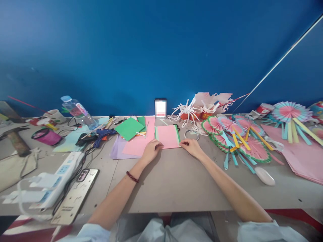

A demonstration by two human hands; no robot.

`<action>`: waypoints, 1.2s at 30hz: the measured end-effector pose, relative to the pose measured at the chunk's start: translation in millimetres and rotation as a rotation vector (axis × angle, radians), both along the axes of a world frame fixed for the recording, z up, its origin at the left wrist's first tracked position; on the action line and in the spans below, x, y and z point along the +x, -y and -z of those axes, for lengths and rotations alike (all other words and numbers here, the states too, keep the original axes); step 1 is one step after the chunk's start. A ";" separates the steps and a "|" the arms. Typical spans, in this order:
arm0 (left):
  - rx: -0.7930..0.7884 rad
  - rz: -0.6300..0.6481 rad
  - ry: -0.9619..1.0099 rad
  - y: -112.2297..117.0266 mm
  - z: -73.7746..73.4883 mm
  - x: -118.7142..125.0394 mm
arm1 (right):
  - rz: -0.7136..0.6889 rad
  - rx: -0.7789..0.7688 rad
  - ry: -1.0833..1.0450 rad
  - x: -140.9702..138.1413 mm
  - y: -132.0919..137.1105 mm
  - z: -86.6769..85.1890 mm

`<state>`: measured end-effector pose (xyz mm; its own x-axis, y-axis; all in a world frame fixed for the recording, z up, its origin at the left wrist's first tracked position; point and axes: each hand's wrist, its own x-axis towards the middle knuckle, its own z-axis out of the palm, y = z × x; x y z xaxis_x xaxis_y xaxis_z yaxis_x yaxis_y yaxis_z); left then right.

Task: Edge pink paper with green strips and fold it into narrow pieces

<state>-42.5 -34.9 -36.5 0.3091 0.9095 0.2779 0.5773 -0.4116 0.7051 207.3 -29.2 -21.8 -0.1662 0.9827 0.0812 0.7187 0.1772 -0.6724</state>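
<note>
A pink sheet of paper (168, 136) with green and pale strips along its left and right sides lies on the table in front of me. My left hand (152, 150) pinches its near left corner with curled fingers. At the near right corner, my right hand (191, 147) has thumb and fingers pressed together on the edge. Left of the sheet, larger pink paper (137, 146) and purple paper (116, 148) are spread under green squares (129, 128).
Folded paper fans (242, 131) crowd the right, near a white mouse (264, 176) and pink sheets (302, 158). Leftward are a glue gun (103, 135), a phone (75, 196), a power strip (59, 179), a hammer (19, 141) and a bottle (79, 111). A blue wall (161, 50) rises behind.
</note>
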 end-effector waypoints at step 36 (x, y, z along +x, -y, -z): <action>-0.059 0.080 0.063 -4.9 -2.0 -13.5 | -0.106 0.263 0.012 -4.0 1.5 31.1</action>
